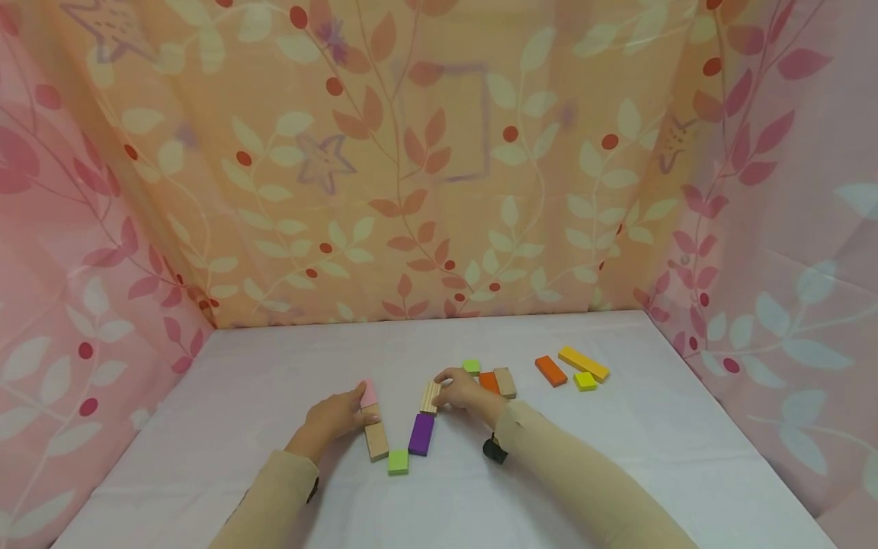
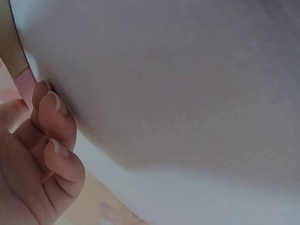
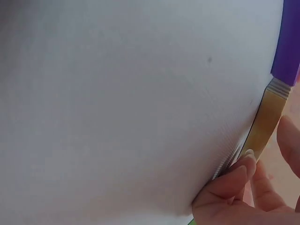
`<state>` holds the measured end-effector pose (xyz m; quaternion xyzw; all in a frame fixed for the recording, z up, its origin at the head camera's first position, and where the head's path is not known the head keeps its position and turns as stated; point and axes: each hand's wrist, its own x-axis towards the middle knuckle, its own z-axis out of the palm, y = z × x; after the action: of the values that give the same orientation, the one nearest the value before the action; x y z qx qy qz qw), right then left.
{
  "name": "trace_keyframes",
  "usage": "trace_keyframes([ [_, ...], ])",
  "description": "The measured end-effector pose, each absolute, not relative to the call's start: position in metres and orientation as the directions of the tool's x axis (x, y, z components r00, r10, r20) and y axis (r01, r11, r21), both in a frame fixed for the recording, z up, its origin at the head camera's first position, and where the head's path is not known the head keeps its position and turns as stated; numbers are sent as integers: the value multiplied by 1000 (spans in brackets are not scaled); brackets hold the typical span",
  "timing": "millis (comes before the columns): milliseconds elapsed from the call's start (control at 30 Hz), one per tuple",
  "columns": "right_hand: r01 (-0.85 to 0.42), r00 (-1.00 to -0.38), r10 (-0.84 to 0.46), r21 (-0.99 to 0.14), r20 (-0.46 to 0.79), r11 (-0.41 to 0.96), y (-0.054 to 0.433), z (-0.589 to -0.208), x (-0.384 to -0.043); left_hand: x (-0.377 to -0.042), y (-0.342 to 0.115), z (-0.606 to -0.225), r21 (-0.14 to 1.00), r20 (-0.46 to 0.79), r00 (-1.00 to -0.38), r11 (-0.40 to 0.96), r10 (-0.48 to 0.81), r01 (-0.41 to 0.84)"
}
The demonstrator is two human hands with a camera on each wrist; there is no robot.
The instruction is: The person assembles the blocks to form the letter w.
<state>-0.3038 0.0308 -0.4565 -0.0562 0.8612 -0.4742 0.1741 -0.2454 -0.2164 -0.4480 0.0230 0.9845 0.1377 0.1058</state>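
Note:
My left hand point(image 1: 336, 418) holds the pink block point(image 1: 369, 393), its thumb lying across the plain wood just below. In the left wrist view the fingers curl beside the pink block point(image 2: 26, 86), which meets a wooden block point(image 2: 10, 42). My right hand point(image 1: 463, 390) pinches the far end of a striped wooden block point(image 1: 430, 397). That block's near end meets a purple block point(image 1: 421, 435), seen too in the right wrist view. A light green square block point(image 1: 398, 462) sits at the bottom between the purple block and a plain wooden block point(image 1: 376, 442), forming a V.
Beyond my right hand lie another green block point(image 1: 471, 367), an orange-red block point(image 1: 489, 382) and a wooden block point(image 1: 505, 383). Farther right are an orange block point(image 1: 551, 371), a long yellow block point(image 1: 584, 364) and a small yellow block point(image 1: 585, 381). Patterned curtains point(image 1: 439, 229) enclose the white-covered table point(image 1: 288, 358).

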Motion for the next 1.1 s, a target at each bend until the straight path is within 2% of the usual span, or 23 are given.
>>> trace_keyframes([
  [400,40,-915,-310,-824,-257,566,30,-458,-307,-245,-219,-447,273,-209,-976,962,64,4],
  [1100,68,-912,-301,-825,-279,561,32,-455,-302,-245,-214,-449,252,-196,-977,967,87,35],
])
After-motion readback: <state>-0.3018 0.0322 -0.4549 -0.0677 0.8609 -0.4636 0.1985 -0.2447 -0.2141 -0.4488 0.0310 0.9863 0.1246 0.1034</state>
